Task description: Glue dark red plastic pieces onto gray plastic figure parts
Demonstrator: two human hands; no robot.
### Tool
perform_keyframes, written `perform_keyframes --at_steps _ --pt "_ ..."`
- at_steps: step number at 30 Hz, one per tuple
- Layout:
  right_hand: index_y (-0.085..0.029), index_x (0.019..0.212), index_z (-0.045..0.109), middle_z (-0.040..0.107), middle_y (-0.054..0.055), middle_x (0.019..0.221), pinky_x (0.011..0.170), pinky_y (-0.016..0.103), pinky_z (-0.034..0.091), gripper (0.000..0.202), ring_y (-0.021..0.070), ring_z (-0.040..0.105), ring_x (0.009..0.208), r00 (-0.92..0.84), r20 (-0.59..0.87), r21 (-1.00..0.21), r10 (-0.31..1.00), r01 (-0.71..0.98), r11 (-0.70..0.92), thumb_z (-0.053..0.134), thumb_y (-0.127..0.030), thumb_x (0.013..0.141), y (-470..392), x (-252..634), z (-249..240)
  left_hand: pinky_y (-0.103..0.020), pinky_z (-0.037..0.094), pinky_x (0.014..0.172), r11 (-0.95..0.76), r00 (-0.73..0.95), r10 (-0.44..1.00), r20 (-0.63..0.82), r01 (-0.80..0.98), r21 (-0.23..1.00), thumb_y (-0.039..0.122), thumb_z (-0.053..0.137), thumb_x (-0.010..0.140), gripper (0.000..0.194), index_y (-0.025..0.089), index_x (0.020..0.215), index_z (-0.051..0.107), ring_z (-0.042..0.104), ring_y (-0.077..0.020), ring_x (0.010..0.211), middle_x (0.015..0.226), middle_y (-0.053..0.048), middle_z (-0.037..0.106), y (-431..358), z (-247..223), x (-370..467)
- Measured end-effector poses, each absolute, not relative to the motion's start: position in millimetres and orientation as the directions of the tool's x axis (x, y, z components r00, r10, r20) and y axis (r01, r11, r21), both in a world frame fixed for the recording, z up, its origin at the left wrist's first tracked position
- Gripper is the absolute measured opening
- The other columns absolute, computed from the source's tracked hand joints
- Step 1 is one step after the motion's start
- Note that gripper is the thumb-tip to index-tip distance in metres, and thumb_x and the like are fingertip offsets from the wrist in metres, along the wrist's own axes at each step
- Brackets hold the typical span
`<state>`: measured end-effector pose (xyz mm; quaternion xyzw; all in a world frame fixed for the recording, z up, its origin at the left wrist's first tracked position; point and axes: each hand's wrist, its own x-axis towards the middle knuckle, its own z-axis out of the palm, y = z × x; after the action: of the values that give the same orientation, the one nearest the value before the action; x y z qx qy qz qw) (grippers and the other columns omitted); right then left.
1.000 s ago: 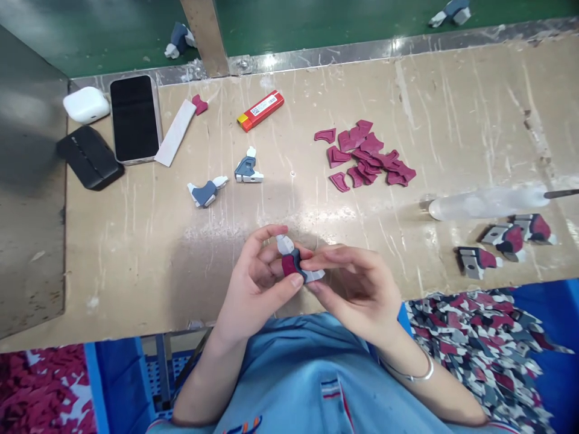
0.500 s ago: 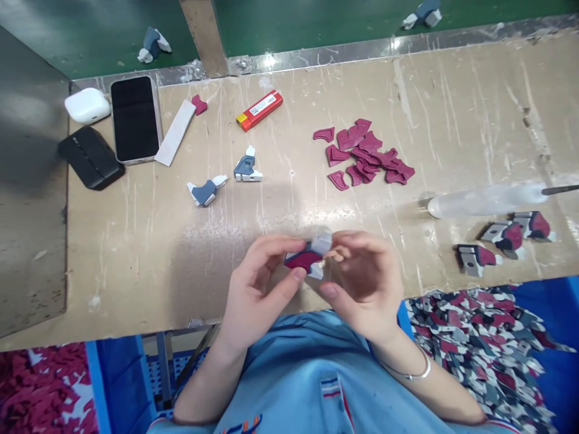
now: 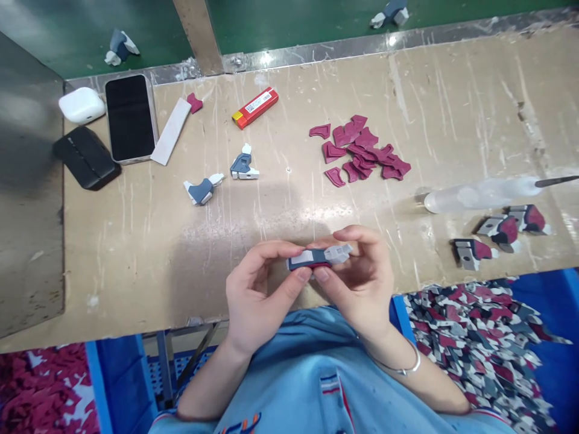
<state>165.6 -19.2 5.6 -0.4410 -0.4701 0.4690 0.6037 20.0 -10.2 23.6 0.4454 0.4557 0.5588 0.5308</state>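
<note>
Between my two hands is a small part (image 3: 319, 257) in dark blue, light grey and maroon, raised near the table's front edge. My left hand (image 3: 265, 292) pinches its left end between thumb and fingers. The thumb of my right hand (image 3: 362, 286) presses its lower edge, with the fingers behind its light grey right end. Beyond my hands lies a pile of maroon pieces (image 3: 362, 150). Two blue and white parts, one lying flat (image 3: 202, 190) and one beside it (image 3: 244, 166), rest left of the pile. Several finished-looking tricolour parts (image 3: 470, 252) sit at the right.
A phone (image 3: 130, 119), a white case (image 3: 82, 105), a black case (image 3: 87, 158), a pale strip (image 3: 170, 131) and a red lighter (image 3: 256, 108) lie at the back left. A clear bottle (image 3: 479, 194) lies right. Blue bins (image 3: 122, 383) below hold many pieces.
The held part has been turned so its narrow blue and grey side faces up. My right thumb has moved in against it. The view has shifted slightly.
</note>
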Motion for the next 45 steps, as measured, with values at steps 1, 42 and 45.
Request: perform_keyframes --at_steps 1,42,45 --pt "-0.034 0.127 0.062 0.084 -0.001 0.105 0.085 0.03 0.072 0.041 0.0181 0.085 0.093 0.111 0.154 -0.972 0.982 -0.161 0.171 0.083 -0.016 0.096 -19 166 5 -0.012 0.065 0.091 -0.034 -0.043 0.999 0.026 -0.191 0.981 0.003 0.089 0.086 0.026 0.024 0.1 0.081 0.085 -0.0095 0.096 0.098 0.003 0.087 -11 23 21" --pt "-0.029 0.114 0.076 0.085 0.004 0.1 0.076 0.037 0.072 0.031 0.0239 0.084 0.091 0.035 0.374 -0.927 0.927 -0.014 0.375 0.094 -0.036 0.09 -7 197 3 -0.034 0.064 0.089 -0.521 0.285 0.851 0.441 0.35 0.779 0.009 0.076 0.094 0.024 0.026 0.112 0.072 0.079 -0.0216 0.091 0.1 -0.003 0.084 8 22 8" --pt "-0.029 0.111 0.075 0.084 0.003 0.096 0.077 0.038 0.072 0.026 0.0235 0.083 0.088 -0.011 0.466 -0.883 0.884 0.043 0.466 0.091 -0.033 0.092 -3 201 3 -0.033 0.064 0.089 -0.479 0.351 0.866 0.357 0.369 0.797 0.007 0.074 0.093 0.026 0.026 0.111 0.074 0.08 -0.022 0.093 0.1 -0.004 0.085 8 27 6"
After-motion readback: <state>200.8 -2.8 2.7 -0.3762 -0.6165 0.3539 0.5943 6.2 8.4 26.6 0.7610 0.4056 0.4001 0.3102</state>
